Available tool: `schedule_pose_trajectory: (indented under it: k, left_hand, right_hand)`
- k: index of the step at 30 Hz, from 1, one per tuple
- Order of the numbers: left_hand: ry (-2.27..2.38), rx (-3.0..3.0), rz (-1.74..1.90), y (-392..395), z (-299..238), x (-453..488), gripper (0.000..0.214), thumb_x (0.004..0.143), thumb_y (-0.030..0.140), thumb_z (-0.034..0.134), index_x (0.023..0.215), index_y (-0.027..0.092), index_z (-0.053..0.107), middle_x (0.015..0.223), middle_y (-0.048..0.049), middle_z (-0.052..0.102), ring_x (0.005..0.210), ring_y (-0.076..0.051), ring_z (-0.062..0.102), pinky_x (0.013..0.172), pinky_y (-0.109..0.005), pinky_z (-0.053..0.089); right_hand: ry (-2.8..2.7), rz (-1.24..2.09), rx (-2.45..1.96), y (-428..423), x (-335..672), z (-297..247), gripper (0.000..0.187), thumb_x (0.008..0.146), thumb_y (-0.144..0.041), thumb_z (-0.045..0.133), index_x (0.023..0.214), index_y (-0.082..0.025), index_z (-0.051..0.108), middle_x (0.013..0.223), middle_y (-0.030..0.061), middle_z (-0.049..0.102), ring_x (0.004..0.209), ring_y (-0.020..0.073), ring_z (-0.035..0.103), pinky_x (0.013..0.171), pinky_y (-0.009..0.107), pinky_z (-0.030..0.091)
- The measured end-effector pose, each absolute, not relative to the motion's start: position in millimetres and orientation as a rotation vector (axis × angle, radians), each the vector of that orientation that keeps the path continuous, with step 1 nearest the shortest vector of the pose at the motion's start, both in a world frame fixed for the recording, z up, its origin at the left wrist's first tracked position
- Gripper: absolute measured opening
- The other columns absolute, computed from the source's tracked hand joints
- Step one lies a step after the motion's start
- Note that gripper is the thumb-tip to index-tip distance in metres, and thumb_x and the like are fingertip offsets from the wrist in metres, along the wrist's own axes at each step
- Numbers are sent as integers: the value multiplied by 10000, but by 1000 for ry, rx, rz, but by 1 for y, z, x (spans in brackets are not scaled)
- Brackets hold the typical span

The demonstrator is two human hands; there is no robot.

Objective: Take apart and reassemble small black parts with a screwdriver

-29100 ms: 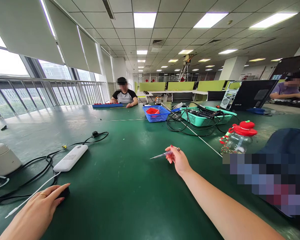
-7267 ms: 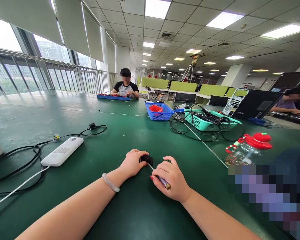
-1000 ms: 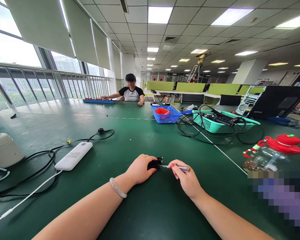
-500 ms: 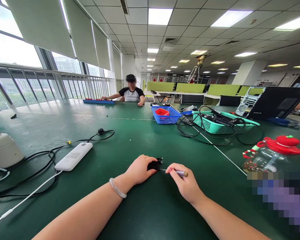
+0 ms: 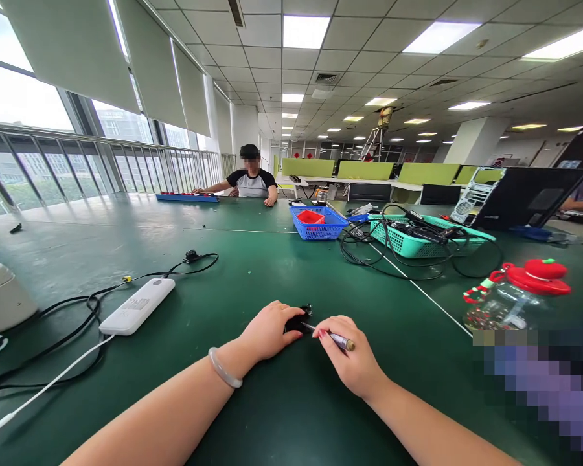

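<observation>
My left hand [image 5: 269, 329] is closed around a small black part [image 5: 297, 320] on the green table [image 5: 252, 414]. Metallic bits show at its far right end, and the fingers cover much of it, so its exact kind is unclear. My right hand [image 5: 342, 349] grips a screwdriver-like tool [image 5: 341, 341] with a thin metal shaft and a tan-ended handle. The shaft points left, and its tip is at the black part beside my left thumb; whether they touch is too small to tell.
To the left lie a white power bank [image 5: 138, 305] and black cables [image 5: 94, 304]. Ahead are a blue basket [image 5: 320, 230] and a teal basket [image 5: 408, 244] with cables. A red-lidded jar [image 5: 508, 307] stands right. A person [image 5: 252, 181] sits across the table.
My right hand has shifted slightly left, bringing the tool's tip further over the black part, and the handle tilts more towards me. My left hand keeps its hold. The whole view has shifted slightly.
</observation>
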State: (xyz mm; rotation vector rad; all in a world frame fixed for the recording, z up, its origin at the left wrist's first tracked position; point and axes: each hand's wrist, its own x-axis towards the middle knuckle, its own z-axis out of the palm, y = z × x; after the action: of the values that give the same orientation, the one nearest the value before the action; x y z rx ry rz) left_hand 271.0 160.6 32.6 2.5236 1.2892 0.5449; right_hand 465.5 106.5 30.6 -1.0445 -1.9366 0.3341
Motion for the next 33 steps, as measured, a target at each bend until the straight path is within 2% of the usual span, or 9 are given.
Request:
schedule_pose_trajectory:
  k: [10, 14, 18, 21, 25, 30, 33]
  left_hand:
    - [1211, 2531, 741, 158, 36, 271, 335, 846, 286, 590, 1179, 256, 607, 1131, -31, 690, 1070, -215, 567, 972, -378, 475]
    - [1212, 2469, 935, 157, 38, 271, 324, 872, 282, 551, 1193, 255, 587, 1166, -44, 658, 1118, -215, 539, 1026, -393, 445]
    - [1354, 2379, 1115, 160, 37, 271, 347, 895, 255, 489, 1238, 261, 543, 1218, -61, 613, 1167, -231, 496, 1054, -436, 416]
    - [1572, 2341, 1006, 164, 33, 270, 389, 897, 205, 444, 1272, 258, 534, 1190, -83, 594, 1138, -244, 494, 1033, -434, 417]
    - [1850, 2332, 647, 167, 26, 267, 454, 883, 163, 394, 1269, 322, 571, 1188, -114, 532, 1050, -277, 518, 938, -465, 436]
    - [1895, 2381, 511, 163, 25, 268, 385, 907, 275, 375, 1183, 313, 642, 1156, -114, 531, 1075, -289, 521, 935, -474, 422]
    - [1872, 2410, 513, 161, 29, 269, 371, 905, 316, 380, 1142, 280, 663, 1112, -98, 545, 1009, -252, 568, 925, -436, 445]
  right_hand:
    - [-1829, 464, -1049, 109, 470, 30, 252, 923, -302, 447, 776, -232, 640, 782, 21, 680, 784, 192, 611, 760, 316, 463]
    - [-1717, 412, -952, 106, 473, 31, 233, 939, -317, 444, 866, -227, 646, 803, 41, 643, 761, 189, 602, 733, 317, 482]
    - [-1691, 369, -995, 106, 472, 31, 214, 938, -341, 466, 998, -236, 642, 924, 64, 644, 846, 204, 610, 770, 329, 492]
    - [-1718, 406, -1074, 110, 469, 29, 230, 936, -362, 473, 1041, -243, 640, 960, 65, 653, 876, 209, 619, 774, 323, 498]
    - [-1731, 444, -1161, 114, 467, 26, 235, 918, -377, 489, 1035, -247, 646, 956, 56, 663, 846, 204, 636, 746, 315, 510]
    - [-1744, 461, -1228, 117, 467, 24, 253, 915, -389, 474, 1018, -248, 657, 947, 48, 678, 861, 201, 645, 784, 328, 511]
    - [-1745, 463, -1234, 117, 468, 24, 259, 915, -392, 471, 1014, -246, 661, 955, 53, 685, 873, 204, 650, 784, 327, 510]
